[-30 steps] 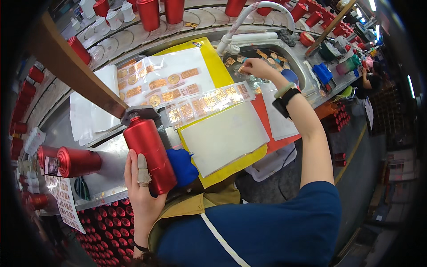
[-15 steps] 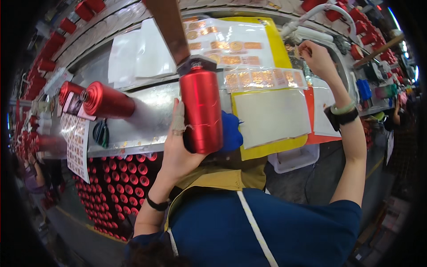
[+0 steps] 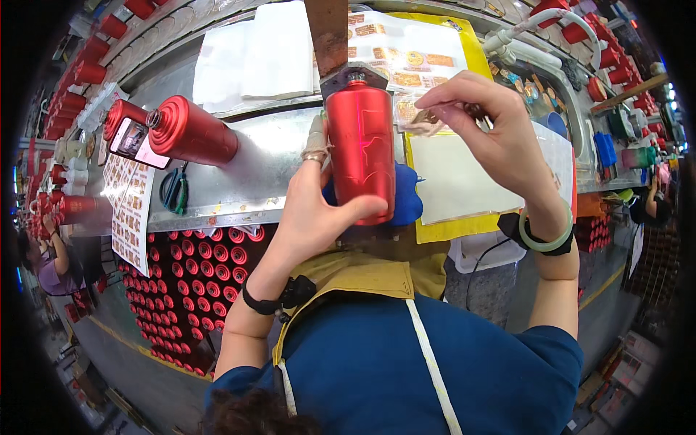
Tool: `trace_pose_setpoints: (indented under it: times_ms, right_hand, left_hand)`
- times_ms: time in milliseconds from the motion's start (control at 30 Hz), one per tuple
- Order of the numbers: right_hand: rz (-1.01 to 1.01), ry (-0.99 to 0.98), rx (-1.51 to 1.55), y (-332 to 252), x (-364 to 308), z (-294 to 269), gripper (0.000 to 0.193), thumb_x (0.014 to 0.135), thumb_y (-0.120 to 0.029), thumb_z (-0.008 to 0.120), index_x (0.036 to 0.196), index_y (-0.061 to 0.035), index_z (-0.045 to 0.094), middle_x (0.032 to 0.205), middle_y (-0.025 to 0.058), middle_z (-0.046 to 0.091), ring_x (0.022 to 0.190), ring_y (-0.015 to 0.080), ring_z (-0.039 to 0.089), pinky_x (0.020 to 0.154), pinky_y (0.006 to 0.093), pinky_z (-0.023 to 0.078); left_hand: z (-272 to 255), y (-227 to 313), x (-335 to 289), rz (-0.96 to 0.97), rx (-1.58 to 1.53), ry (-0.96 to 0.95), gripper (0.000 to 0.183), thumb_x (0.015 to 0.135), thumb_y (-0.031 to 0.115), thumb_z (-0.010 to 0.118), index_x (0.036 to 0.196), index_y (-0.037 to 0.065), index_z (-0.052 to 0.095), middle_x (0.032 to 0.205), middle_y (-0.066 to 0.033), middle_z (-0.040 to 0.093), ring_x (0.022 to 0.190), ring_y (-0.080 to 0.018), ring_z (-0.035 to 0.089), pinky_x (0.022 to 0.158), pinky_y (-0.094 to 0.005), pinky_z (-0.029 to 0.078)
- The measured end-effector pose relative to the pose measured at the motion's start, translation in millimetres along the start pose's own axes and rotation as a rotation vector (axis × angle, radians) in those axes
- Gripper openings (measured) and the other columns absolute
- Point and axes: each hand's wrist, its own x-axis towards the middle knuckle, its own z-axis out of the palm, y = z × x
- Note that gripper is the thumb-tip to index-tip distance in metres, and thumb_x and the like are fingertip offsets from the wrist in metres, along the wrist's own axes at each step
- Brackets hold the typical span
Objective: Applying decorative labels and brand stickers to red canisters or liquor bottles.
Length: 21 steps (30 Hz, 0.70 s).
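Observation:
My left hand [image 3: 308, 217] is closed round the lower part of a red metallic bottle [image 3: 362, 145]; its thumb lies across the bottle and a finger wears a wrap. The bottle's neck points away from me, against a dark bracket [image 3: 332, 75] below a wooden post [image 3: 328, 32]. Close to the bottle's right side, my right hand [image 3: 496, 127] pinches a small thin gold-brown piece [image 3: 429, 122], blurred, perhaps a decal. Under the bottle shows a blue cloth [image 3: 407, 194]. To the right lie a white sheet [image 3: 464, 185] on a yellow folder [image 3: 453, 230] and sheets of gold decals [image 3: 406, 47].
Another red bottle [image 3: 192, 130] lies at the left beside a phone [image 3: 138, 143]. Dark-handled scissors [image 3: 174, 190] rest near the metal table's edge. White paper [image 3: 279, 54] lies farther back. Many red bottles [image 3: 196, 268] are stacked below at the left. A white pipe [image 3: 536, 16] arches at the back right.
My right hand has come from the far right tray toward the bottle with the small piece. My left thumb now lies over the bottle. The view has shifted slightly.

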Motion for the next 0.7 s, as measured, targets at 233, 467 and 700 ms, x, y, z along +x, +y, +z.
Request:
trace_pose_setpoints:
  times_ms: [233,467,700]
  right_hand:
    - [-0.012,-0.104,0.111,-24.4,1.2,9.3,0.021,0.091,0.006,0.065,0.11,0.0007,0.072,0.098,0.0096,0.073,0.09,0.0203,0.069,0.084,0.0304,0.054]
    - [0.052,-0.185,0.064,-18.9,26.9,34.4,0.019,0.093,0.002,0.065,0.112,0.0018,0.068,0.095,0.012,0.072,0.085,0.0199,0.068,0.079,0.0301,0.053]
    - [-0.072,-0.048,-0.046,15.1,32.1,59.7,0.014,0.091,-0.003,0.066,0.104,0.0017,0.07,0.091,0.0167,0.072,0.084,0.0307,0.07,0.076,0.0373,0.054]
  left_hand:
    - [3.5,-20.4,6.2,-0.153,-0.239,0.041,0.078,0.082,0.016,0.087,0.14,-0.009,0.043,0.131,-0.0197,0.063,0.117,-0.0278,0.066,0.101,-0.0401,0.054]
    - [-8.3,-6.7,17.6,-0.109,-0.412,-0.11,0.093,0.084,0.014,0.086,0.156,-0.004,0.03,0.15,-0.0174,0.047,0.139,-0.0249,0.048,0.118,-0.041,0.038]
    - [12.6,-19.2,30.6,-0.211,-0.35,0.093,0.078,0.092,0.016,0.078,0.152,-0.004,0.033,0.143,-0.0174,0.054,0.133,-0.0228,0.054,0.112,-0.04,0.045]
